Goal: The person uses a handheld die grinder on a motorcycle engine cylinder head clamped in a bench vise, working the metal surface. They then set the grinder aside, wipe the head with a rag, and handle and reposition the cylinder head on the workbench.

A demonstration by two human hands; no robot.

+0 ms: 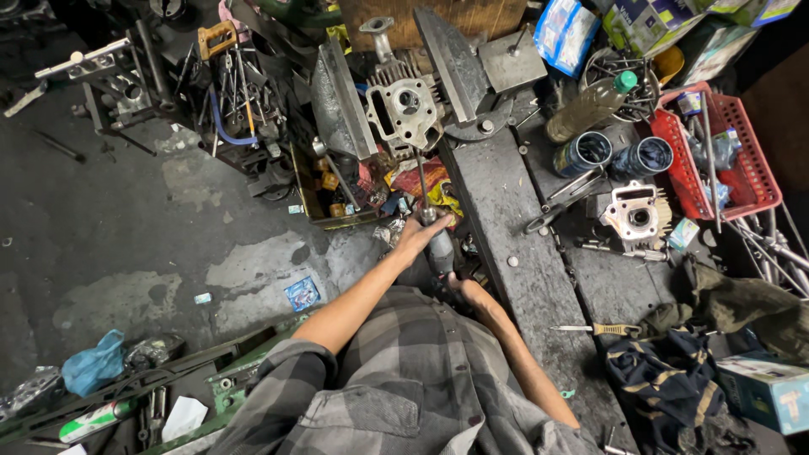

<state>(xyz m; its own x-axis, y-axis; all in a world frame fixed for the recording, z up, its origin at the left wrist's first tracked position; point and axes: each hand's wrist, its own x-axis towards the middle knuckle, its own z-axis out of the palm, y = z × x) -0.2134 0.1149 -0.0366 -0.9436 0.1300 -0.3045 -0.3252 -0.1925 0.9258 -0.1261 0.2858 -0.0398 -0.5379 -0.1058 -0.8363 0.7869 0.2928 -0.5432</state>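
A grey metal cylinder head is clamped between the jaws of a large bench vise. A long screwdriver-like tool, with a thin steel shaft and a thick grey handle, points up toward the head. My left hand is wrapped around the top of the handle, where the shaft begins. My right hand closes on the handle's lower end, close to my chest and partly hidden by it. Both forearms come out of rolled grey plaid sleeves.
A worn wooden bench carries a second cylinder head, two dark cylinders, an oil bottle, a red basket and a yellow-handled screwdriver. Rags lie at the right. Tools clutter the stained floor at the left.
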